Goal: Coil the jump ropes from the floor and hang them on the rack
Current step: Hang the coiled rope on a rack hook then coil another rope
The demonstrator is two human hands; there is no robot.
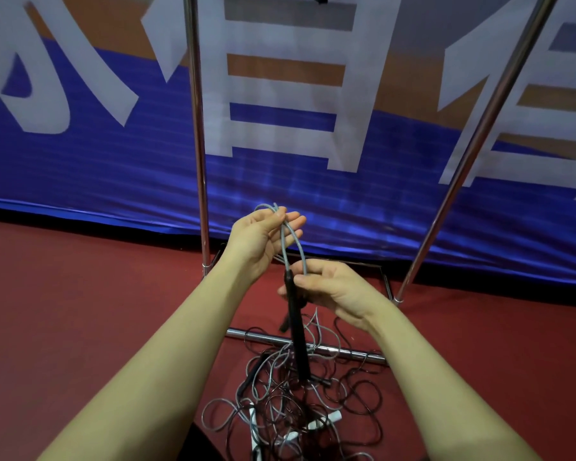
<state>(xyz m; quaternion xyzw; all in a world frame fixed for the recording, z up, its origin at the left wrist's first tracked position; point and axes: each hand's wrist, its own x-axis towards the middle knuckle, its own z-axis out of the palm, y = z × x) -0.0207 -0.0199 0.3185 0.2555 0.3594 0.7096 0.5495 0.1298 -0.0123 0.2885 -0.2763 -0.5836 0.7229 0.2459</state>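
Note:
A grey jump rope [293,239] is looped between my two hands in front of the rack. My left hand [263,237] pinches the top of the loop between thumb and fingers. Lower and to the right, my right hand [330,287] pinches the rope's other strand beside its black handle [296,331], which hangs straight down. Below them a tangled pile of grey and black jump ropes [296,404] with black and white handles lies on the red floor. The metal rack [200,154] stands behind, its two chrome posts rising out of view.
The rack's chrome base bar [346,352] crosses the floor under the pile. Its right post [473,154] leans across the blue banner [80,168] with large white characters. Red floor [80,294] spreads on both sides.

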